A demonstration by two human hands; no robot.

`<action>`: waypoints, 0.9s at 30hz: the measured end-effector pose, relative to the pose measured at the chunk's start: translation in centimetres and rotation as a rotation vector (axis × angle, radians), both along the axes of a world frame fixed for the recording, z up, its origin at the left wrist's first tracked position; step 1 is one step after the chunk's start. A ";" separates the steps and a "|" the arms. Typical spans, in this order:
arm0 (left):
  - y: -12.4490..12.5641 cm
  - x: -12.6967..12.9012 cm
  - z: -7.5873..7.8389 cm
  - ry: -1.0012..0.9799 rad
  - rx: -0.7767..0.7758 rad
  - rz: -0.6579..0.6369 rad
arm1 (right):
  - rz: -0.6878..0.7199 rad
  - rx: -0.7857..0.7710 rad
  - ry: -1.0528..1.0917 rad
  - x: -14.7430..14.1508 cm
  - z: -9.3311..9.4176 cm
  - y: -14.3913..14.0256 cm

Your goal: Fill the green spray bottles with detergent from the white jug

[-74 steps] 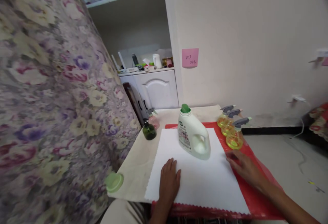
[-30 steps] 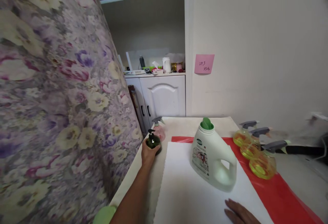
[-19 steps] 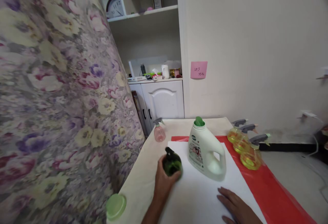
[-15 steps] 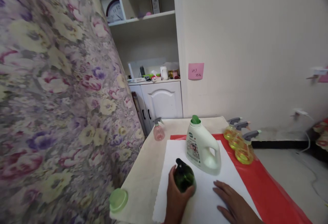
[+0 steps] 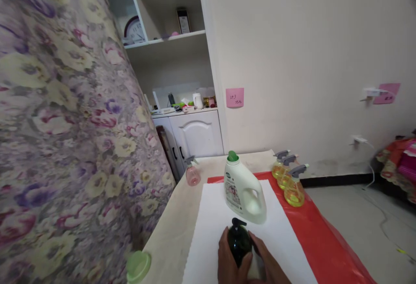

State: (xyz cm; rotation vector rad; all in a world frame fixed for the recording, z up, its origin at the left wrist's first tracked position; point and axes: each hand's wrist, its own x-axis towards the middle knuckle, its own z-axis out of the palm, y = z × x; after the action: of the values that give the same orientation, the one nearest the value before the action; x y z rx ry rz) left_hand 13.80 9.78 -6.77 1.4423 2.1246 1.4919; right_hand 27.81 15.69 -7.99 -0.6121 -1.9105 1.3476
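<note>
A dark green pump bottle [image 5: 239, 241] with a black pump head stands near the front of the white sheet. My left hand [image 5: 228, 258] is wrapped round its left side, thumb across the front. From the right, my right hand [image 5: 267, 259] closes on the same bottle, fingers along its side; part of that grip is hidden. Just beyond the hands is a large pale green detergent jug [image 5: 244, 195], its neck uncapped and its green spout showing. A light green cap [image 5: 138, 266] lies at the table's left front corner.
A pink spray bottle [image 5: 192, 173] stands at the back left of the table. Three spray bottles with yellow liquid [image 5: 294, 193] line the right side, on a red sheet [image 5: 312, 227]. A floral curtain [image 5: 78, 145] hangs close on the left; a wall rises behind.
My right hand has moved left from the white sheet onto the pump bottle. The bottle now sits nearer to me, its pump head turned to the right. The camera view has shifted right.
</note>
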 end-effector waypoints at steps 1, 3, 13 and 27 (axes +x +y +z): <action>-0.1 0.2 -0.2 0.034 0.005 0.005 | -0.023 -0.018 0.018 -0.2 -0.4 -0.1; -0.2 0.9 -0.4 0.099 0.023 0.005 | -0.108 -0.036 0.059 -0.7 -1.4 -0.3; -1.1 3.4 3.1 -0.005 0.051 -0.076 | -0.130 0.015 0.107 0.3 2.8 -1.2; -3.5 0.9 11.1 -0.698 -0.156 -0.534 | 0.481 -0.364 0.331 2.8 6.4 -1.6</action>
State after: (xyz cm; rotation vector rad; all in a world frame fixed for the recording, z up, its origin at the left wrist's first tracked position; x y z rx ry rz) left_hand 14.71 6.28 4.31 1.0838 1.2833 1.3126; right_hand 30.65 14.05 -1.60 -0.0735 -1.6047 1.9881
